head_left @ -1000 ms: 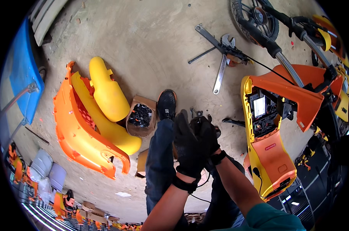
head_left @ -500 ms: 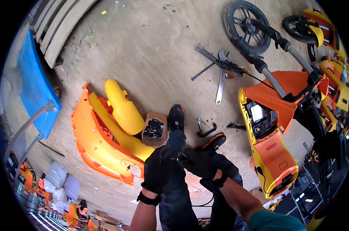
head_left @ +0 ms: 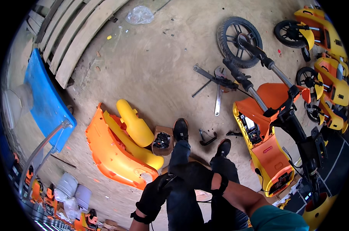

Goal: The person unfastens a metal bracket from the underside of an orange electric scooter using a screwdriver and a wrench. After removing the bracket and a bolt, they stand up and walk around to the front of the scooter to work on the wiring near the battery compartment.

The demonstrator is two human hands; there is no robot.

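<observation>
Both my hands wear black gloves and meet in front of my dark trousers, low in the middle. My left hand (head_left: 153, 197) has curled fingers close against my right hand (head_left: 193, 176), which reaches across from the right. A small glint shows between them, but dark cloth behind hides what they hold. Just beyond lies a cardboard box (head_left: 163, 153) of small black parts. To its left, on the floor, are a yellow moulded part (head_left: 134, 124) and a large curved orange panel (head_left: 107, 159) with a yellow piece inside it.
At right stands a partly dismantled orange and yellow scooter (head_left: 273, 151) with its front wheel (head_left: 242, 41) far off. A wrench (head_left: 218, 101) and a curved black bracket (head_left: 208, 139) lie on the floor. At far left are a blue cart (head_left: 47, 100) and a wooden pallet (head_left: 76, 36).
My view has shifted, so floor objects sit lower in the picture. My right hand has moved left across my lap, against my left hand. My right foot now points forward.
</observation>
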